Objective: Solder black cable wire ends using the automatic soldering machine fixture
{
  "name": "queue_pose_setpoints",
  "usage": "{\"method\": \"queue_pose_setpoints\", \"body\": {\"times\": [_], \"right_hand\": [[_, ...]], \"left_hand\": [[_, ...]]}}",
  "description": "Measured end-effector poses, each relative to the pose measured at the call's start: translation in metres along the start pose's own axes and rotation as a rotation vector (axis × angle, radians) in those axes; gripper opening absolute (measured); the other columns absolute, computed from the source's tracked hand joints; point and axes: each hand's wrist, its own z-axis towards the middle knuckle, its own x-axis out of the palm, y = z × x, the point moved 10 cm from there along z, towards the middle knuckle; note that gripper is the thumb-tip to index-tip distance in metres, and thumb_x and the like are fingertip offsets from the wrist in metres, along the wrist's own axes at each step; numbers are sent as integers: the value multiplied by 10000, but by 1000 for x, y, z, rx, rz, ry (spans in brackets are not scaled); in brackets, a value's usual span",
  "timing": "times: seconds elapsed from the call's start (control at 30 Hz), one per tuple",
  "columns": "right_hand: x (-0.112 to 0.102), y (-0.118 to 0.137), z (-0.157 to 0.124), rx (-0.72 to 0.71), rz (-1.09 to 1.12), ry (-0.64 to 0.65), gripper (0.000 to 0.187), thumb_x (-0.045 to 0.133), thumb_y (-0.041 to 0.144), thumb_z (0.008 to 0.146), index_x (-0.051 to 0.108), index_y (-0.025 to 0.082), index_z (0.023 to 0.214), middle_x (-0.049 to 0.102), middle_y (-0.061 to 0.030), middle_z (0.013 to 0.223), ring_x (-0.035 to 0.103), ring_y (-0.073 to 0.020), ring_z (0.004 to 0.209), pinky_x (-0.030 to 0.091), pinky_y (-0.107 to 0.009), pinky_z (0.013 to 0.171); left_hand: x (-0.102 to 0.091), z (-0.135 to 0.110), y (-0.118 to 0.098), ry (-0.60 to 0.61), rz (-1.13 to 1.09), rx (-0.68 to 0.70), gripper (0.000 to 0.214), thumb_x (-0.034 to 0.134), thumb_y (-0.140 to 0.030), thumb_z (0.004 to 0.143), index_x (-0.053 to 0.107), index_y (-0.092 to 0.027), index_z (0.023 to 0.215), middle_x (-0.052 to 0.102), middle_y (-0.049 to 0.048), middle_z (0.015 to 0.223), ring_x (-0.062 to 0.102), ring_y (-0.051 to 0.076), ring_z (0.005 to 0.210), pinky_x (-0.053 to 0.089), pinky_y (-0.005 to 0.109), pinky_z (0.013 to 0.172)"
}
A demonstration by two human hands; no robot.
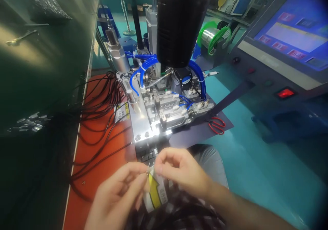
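Observation:
Both hands are close together at the front of a metal machine [164, 120] with blue air tubes. My left hand [120, 189] is pinched, thumb against forefinger, with a thin, light, wire-like end [149, 164] showing at the fingertips. My right hand [183, 170] is also closed in a pinch just to the right; whatever lies between its fingertips is too small and blurred to name. Directly beneath the fingertips is a white label [155, 194] with a yellow arrow.
Black cables [102, 120] run across the orange surface [102, 161] at left. Small metal pieces [34, 122] lie on the dark table. Red-handled scissors [217, 125] rest right of the machine. A control panel with a screen [294, 35] and a green wire spool [212, 37] stand at right.

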Motion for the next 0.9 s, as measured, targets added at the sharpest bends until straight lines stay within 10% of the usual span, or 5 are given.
{"method": "queue_pose_setpoints", "body": {"times": [0.47,0.9], "right_hand": [[10,9,-20,-297,-351,-343,132,569,188,846,549,194,716,517,41,663,465,-99,544,362,-237,527],[11,19,-23,-337,-452,-253,120,568,192,846,577,193,726,523,38,648,473,-101,538,370,-235,535]], "left_hand": [[3,0,4,-96,-246,-104,450,770,-593,750,636,-225,971,563,-60,532,450,84,477,385,191,508],[1,-1,10,-97,-176,-188,448,763,-624,732,666,-193,804,457,-74,424,381,78,451,342,202,508]]}}
